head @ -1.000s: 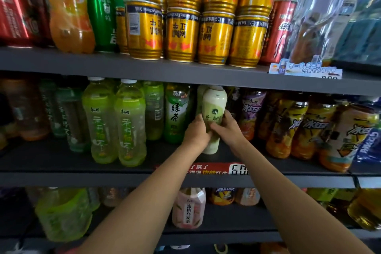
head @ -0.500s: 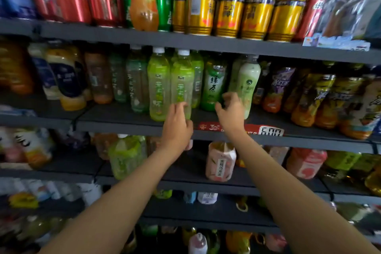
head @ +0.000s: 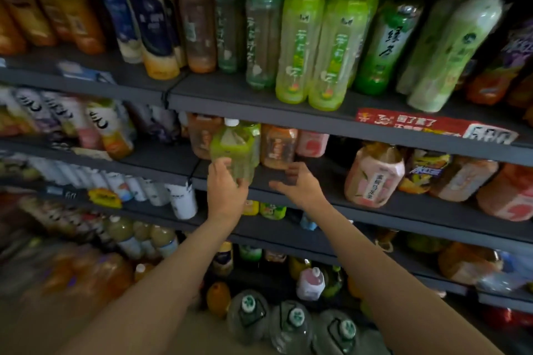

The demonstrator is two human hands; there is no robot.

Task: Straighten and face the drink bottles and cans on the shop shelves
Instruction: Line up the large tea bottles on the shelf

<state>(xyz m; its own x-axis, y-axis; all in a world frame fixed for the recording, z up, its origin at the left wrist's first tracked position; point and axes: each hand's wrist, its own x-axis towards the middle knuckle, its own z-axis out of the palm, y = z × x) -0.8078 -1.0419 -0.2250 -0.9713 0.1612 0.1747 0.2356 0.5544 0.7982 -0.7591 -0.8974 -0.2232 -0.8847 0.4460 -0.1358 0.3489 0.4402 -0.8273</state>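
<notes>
Left hand (head: 226, 192) fingers are wrapped round green bottle (head: 233, 150) at shelf (head: 375, 207) front edge; right hand (head: 300, 184) hangs released. Neighbouring orange bottle (head: 278, 147) may be toppled.

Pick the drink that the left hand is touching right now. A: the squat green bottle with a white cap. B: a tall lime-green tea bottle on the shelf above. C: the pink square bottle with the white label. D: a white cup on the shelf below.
A: the left hand is wrapped round the base of the squat green bottle; the right hand hovers beside it.
</notes>
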